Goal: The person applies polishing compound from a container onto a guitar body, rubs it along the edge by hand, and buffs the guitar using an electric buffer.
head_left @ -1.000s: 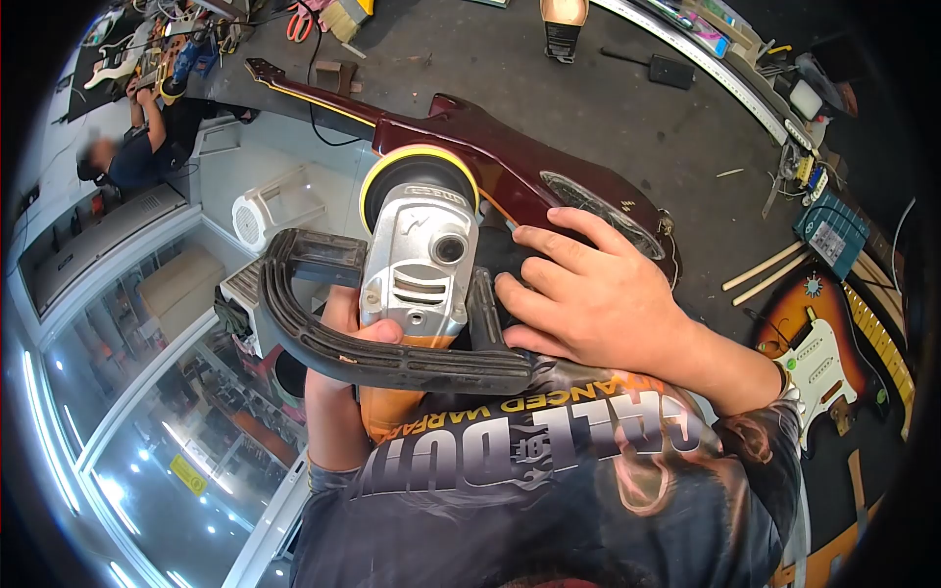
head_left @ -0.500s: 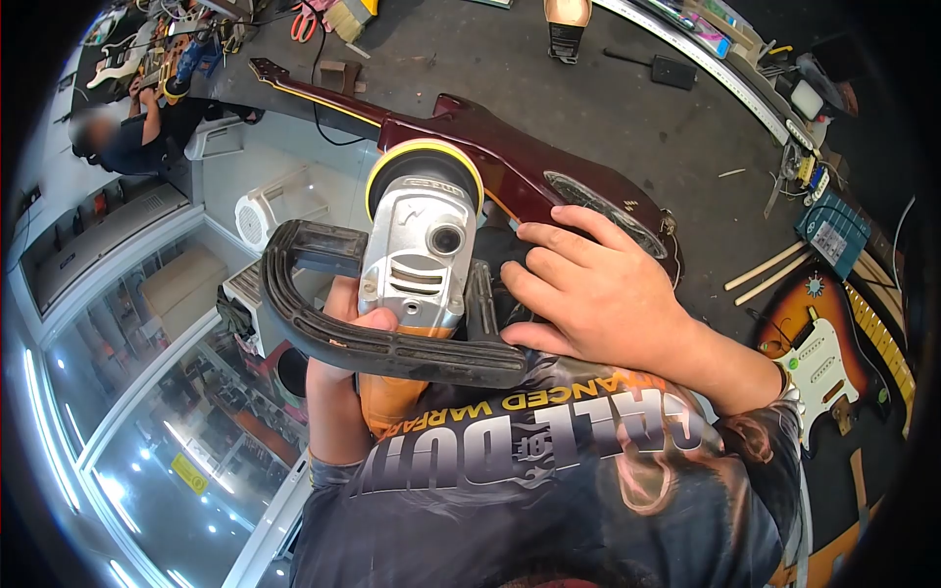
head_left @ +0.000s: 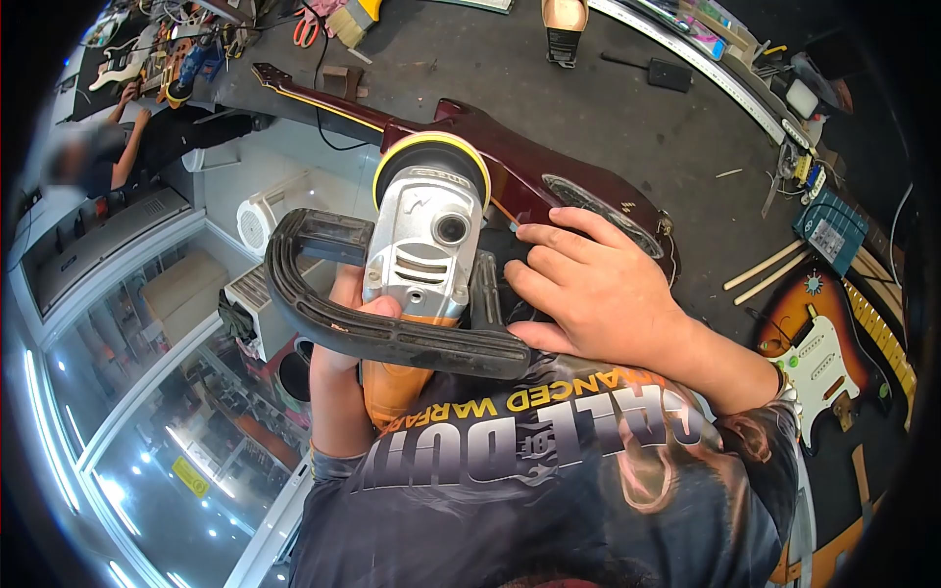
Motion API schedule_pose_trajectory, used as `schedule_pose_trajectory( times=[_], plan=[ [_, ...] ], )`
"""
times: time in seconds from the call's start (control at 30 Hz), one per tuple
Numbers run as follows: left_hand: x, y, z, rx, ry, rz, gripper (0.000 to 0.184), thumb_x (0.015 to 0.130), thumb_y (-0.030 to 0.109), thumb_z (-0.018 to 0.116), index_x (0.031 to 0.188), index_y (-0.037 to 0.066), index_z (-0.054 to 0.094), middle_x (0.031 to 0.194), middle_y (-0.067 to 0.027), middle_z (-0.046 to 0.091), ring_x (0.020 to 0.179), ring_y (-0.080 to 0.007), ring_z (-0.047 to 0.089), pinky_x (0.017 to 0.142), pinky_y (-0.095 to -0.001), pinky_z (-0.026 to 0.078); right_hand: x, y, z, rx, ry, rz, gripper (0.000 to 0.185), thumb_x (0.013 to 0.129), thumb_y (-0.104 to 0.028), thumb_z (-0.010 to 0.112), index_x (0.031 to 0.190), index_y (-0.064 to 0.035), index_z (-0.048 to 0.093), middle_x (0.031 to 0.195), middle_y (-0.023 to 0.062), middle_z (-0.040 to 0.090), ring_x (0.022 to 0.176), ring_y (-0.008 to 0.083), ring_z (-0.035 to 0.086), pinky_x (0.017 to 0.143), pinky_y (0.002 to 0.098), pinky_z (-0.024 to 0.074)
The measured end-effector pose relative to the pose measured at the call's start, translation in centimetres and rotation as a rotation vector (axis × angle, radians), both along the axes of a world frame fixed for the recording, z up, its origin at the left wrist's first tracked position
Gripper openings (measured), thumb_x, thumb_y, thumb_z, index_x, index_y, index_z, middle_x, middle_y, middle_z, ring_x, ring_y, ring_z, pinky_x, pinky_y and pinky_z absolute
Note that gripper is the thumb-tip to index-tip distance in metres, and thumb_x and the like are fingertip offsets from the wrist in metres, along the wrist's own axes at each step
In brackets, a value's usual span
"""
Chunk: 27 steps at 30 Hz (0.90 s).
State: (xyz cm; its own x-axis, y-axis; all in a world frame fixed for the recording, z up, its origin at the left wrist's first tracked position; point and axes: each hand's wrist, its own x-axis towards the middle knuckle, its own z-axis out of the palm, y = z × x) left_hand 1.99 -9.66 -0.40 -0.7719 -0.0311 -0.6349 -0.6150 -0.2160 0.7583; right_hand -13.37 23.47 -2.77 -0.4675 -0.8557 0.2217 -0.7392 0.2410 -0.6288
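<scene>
A silver and orange power polisher [head_left: 423,245] with a large black loop handle [head_left: 392,338] stands over the near edge of a dark red guitar [head_left: 500,157]. Its round yellow-rimmed pad meets the guitar's side in this view; whether they touch is hidden. My left hand [head_left: 353,294] is wrapped round the polisher's body behind the loop handle, thumb showing. My right hand [head_left: 598,289] has its fingers apart, resting by the guitar's near edge below the oval patterned part [head_left: 603,211]. Its thumb is beside the end of the loop handle.
A sunburst guitar [head_left: 818,363], two wooden sticks [head_left: 769,271] and a teal box [head_left: 833,233] lie at right. A black carton [head_left: 564,34], brush [head_left: 351,22] and red scissors [head_left: 307,27] sit at the back. A person [head_left: 113,157] is at far left, beyond a white fan [head_left: 257,223].
The polisher and my left hand have shifted slightly up and to the right. My right hand has barely moved. The person at far left has leaned farther left.
</scene>
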Motion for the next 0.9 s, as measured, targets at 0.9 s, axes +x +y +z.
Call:
schedule_pose_trajectory(
  times=[0.9],
  plan=[
    [0.9,-2.1,-3.5,0.129,0.004,0.123,0.088,0.102,0.026,0.080,0.174,-0.005,0.040,0.155,-0.0174,0.068,0.135,-0.0264,0.070,0.111,-0.0402,0.060,0.5,-0.4,-0.4,0.006,-0.005,-0.078,0.021,0.096,-0.022,0.087,0.109,-0.0097,0.077,0.108,0.0041,0.079,0.125,0.0220,0.077,0.120,0.0443,0.0553]
  ],
)
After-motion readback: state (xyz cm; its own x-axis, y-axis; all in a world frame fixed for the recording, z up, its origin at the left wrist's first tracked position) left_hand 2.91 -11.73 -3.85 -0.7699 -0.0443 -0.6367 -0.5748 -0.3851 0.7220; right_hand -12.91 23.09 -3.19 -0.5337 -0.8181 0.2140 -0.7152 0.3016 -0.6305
